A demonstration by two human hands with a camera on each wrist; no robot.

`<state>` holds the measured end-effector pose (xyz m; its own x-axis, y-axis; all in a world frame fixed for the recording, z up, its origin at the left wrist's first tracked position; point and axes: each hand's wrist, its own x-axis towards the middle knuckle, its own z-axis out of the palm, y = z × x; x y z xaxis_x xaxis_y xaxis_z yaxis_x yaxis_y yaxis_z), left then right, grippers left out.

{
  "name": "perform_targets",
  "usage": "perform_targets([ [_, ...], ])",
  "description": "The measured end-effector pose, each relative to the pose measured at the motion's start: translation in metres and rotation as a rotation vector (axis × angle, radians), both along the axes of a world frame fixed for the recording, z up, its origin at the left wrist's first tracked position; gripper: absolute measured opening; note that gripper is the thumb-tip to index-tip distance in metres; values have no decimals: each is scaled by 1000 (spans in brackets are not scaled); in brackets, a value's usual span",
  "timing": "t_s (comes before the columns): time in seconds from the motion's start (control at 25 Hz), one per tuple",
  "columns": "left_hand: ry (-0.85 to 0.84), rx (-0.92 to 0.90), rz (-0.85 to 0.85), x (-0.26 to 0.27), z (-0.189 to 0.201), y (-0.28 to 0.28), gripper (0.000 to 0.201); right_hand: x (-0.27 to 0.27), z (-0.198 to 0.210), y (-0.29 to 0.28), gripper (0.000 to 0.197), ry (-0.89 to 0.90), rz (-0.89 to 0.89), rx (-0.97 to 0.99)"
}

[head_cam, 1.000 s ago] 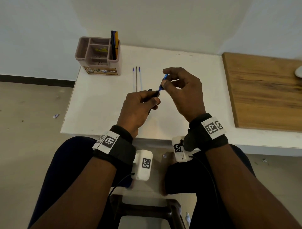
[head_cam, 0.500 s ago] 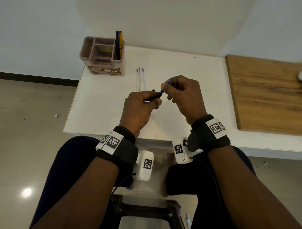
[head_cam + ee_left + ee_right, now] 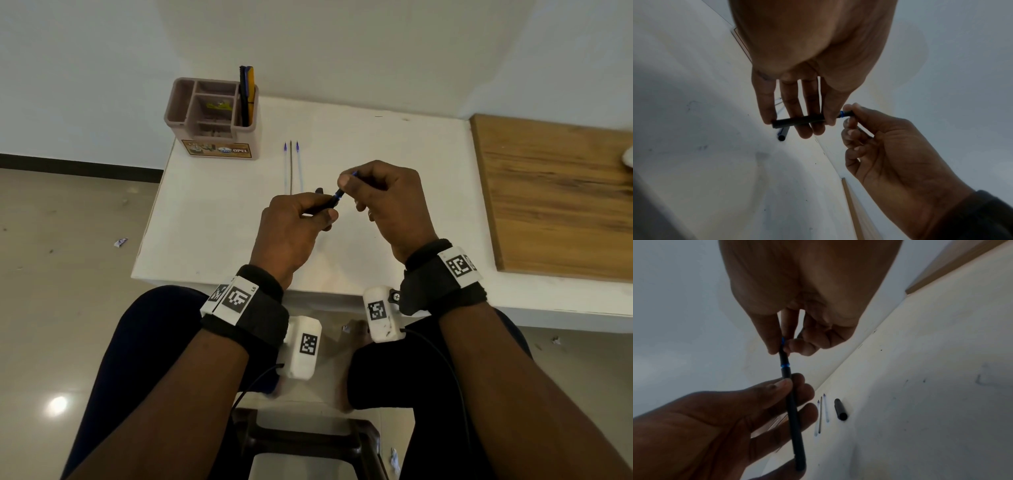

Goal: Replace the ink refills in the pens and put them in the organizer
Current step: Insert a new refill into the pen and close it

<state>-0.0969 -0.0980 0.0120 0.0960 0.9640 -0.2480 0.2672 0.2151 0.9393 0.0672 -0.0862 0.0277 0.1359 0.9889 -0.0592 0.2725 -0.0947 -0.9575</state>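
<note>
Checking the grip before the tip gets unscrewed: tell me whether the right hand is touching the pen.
Touching. In the right wrist view the right hand pinches the tip end of the black pen between thumb and fingertips, no gap visible.

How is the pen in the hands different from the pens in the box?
The black pen is gripped by both hands, slanted above the table; the pens in the organizer stand upright, untouched. The held pen's cap is off; theirs look capped. Both are dark, slim pens.

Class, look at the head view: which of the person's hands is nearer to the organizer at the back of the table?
Left. The left hand sits closer to the organizer; the right hand is farther right.
</note>
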Motion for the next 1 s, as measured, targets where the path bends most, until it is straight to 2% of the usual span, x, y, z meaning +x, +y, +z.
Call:
perform_targets([
  [0.08,9,12,-15,1,0,-1,28,-3,-3,3,32,-24,-54,-22],
  [0.16,3,10,-17,3,0,-1,28,-6,-5,4,38,-14,-72,-51],
  [0.32,-22,-3,14,0,0,1,28,-6,-2,0,18,71,11,-32],
  [0.44,-19,0,11,-1,-1,1,28,-4,-3,1,13,53,-24,14],
  [0.6,-8,0,-28,1,-1,0,28,-7,-7,5,38,-5,-106,-25],
  [0.76,-46,-7,11,-1,0,1,29,-6,-4,-1,22,50,3,-23],
  [0.88,-56,6,18,-3,0,2,28,-6,-4,0,15,36,-22,24],
  [1.0,-54,2,-3,-2,0,1,28,-10,-8,4,32,16,-77,-4],
])
